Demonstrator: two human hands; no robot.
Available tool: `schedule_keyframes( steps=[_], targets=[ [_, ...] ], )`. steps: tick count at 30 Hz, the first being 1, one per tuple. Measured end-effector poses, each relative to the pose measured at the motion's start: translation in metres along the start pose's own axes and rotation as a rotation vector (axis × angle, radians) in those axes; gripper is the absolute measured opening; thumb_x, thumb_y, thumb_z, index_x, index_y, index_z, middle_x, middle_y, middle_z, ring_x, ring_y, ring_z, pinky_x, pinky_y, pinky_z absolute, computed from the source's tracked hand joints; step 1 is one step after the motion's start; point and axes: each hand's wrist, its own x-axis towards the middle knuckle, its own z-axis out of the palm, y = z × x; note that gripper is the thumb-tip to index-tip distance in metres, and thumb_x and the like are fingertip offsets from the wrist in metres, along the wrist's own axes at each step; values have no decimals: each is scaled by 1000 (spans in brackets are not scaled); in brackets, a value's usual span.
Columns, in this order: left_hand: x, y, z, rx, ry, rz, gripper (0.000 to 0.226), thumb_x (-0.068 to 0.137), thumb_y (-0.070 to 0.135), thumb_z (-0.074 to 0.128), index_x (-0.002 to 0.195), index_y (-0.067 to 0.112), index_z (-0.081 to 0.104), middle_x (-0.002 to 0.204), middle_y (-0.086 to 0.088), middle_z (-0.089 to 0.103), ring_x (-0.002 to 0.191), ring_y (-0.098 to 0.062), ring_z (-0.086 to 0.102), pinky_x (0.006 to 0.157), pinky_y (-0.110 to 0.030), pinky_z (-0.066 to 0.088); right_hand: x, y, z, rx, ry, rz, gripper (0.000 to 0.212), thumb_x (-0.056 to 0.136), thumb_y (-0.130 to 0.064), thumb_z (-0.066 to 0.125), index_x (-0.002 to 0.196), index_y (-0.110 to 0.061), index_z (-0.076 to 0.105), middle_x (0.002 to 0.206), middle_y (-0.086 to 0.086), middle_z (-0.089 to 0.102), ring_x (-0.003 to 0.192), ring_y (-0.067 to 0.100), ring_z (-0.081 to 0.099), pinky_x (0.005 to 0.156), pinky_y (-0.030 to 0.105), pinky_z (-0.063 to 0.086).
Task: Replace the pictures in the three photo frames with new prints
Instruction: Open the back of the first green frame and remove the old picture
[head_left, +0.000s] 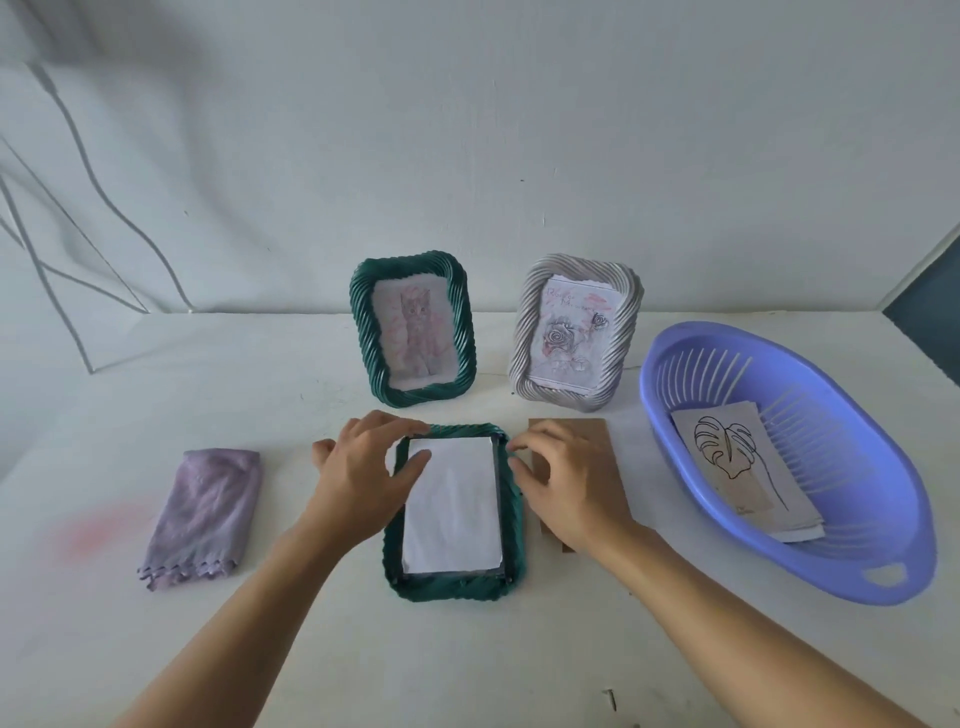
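Observation:
A green twisted frame (511, 566) lies face down on the table before me, with the white back of a print (452, 514) showing in its opening. My left hand (363, 467) rests on the frame's upper left corner, fingers touching the paper. My right hand (561, 478) touches the frame's right edge, over a brown backing board (597, 441). Behind stand a green frame with a cat picture (413, 335) and a grey frame with a rose drawing (574, 332). A leaf print (737, 457) tops a small stack in the purple basket (883, 493).
A folded lilac cloth (205, 512) lies on the white table (467, 665) to the left. The basket takes up the right side. A white wall rises right behind the standing frames.

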Motion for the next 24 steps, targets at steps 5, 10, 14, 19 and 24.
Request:
schedule_keyframes(
  steps=[5, 10, 14, 19, 24],
  targets=[
    [0, -19, -2, 169, -115, 37, 39, 93, 56, 54, 130, 43, 57, 123, 14, 52, 116, -12, 45, 87, -38, 25, 19, -15, 17, -61, -99, -44, 24, 91, -47, 61, 111, -34, 66, 108, -17, 58, 109, 11, 50, 84, 32, 47],
    [5, -25, 5, 210, -179, 62, 44, 91, 60, 54, 132, 46, 52, 128, 13, 47, 119, -13, 42, 90, -40, 25, 33, -22, 35, -179, -170, -118, 43, 89, -54, 59, 126, -31, 62, 119, -10, 52, 116, 18, 42, 92, 33, 44],
    [6, -29, 7, 193, -195, 77, 46, 90, 61, 56, 133, 47, 50, 128, 14, 45, 118, -11, 42, 92, -40, 24, 37, -25, 36, -239, -262, -112, 49, 91, -55, 56, 133, -31, 56, 130, -6, 44, 123, 19, 36, 96, 34, 40],
    [10, -32, 7, 204, -225, 102, 47, 91, 61, 53, 136, 49, 46, 130, 13, 43, 120, -11, 40, 95, -41, 24, 37, -25, 37, -204, -262, -103, 47, 90, -52, 61, 130, -28, 60, 128, -5, 43, 120, 20, 39, 95, 36, 41],
    [17, -31, 8, 227, -276, 136, 52, 91, 63, 50, 140, 50, 42, 132, 14, 40, 118, -10, 38, 94, -41, 23, 39, -20, 40, -142, -232, -82, 47, 86, -51, 66, 126, -26, 63, 122, -8, 45, 115, 18, 43, 98, 36, 42]
  ],
)
